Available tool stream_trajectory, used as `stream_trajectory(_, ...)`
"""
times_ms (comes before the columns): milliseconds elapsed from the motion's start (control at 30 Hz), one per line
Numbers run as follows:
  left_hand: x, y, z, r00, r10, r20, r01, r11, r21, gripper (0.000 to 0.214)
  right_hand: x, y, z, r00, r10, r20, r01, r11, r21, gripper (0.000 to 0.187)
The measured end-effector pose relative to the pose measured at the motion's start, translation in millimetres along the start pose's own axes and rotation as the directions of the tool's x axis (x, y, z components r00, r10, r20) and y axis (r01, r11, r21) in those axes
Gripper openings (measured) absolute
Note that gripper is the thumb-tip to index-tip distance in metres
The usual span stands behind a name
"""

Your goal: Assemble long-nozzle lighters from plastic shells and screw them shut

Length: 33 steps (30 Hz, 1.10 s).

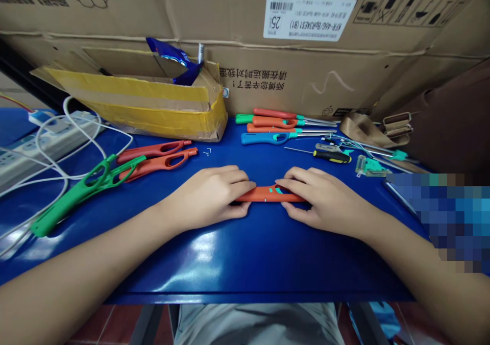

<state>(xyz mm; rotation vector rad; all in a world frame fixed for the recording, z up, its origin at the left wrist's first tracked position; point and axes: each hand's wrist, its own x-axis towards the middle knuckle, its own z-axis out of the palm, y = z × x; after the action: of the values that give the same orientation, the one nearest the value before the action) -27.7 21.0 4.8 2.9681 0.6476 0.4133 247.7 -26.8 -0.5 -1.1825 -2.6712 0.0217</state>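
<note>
An orange long-necked lighter body (260, 194) lies level between my two hands, just above or on the blue table. My left hand (214, 194) is closed on its left end, thumb below and fingers above. My right hand (325, 199) pinches the right end beside the trigger opening, where a bit of teal shows. That end is hidden by the fingers, so I cannot see whether a metal tube is fitted. Behind my right hand lie a black and yellow screwdriver (333, 156) and teal lighter inner parts (369, 166).
Several lighters with metal tubes lie in a row, a blue one (264, 138) nearest. Red, orange and green handle shells (72, 202) lie left, near a white power strip (49, 141) with cables. A yellow-taped carton (153, 110) stands behind; small white pieces (207, 152) lie before it.
</note>
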Motion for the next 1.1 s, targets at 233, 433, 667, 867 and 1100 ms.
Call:
stream_trajectory(233,-1.7,-1.8,3.5,0.997,0.039,-0.061,-0.042,0.998,-0.039,0.029,-0.2,-1.9,-2.9,0.999,0.011,0.045,-0.016,0.994,0.108,0.032)
stream_trajectory(433,-1.0,3.4,4.8,0.995,0.042,-0.094,-0.049,0.996,-0.071,0.029,2.1,-2.7,-4.5,0.997,0.018,0.074,-0.030,0.987,0.159,0.030)
stream_trajectory(667,-1.0,-3.7,-3.7,0.991,0.062,-0.120,-0.065,0.998,-0.027,0.027,-3.0,9.4,-7.9,0.999,0.016,0.037,-0.021,0.990,0.137,0.034)
stream_trajectory(867,-1.9,-2.2,-9.6,0.991,0.040,-0.124,-0.049,0.997,-0.068,0.026,-5.8,11.8,-12.4,1.000,0.009,0.029,-0.012,0.994,0.107,0.028)
stream_trajectory(1100,8.7,10.8,-8.1,0.905,-0.392,0.165,0.392,0.621,-0.679,0.036,-3.7,7.4,-13.8,0.996,0.087,0.005,-0.087,0.986,0.139,0.046)
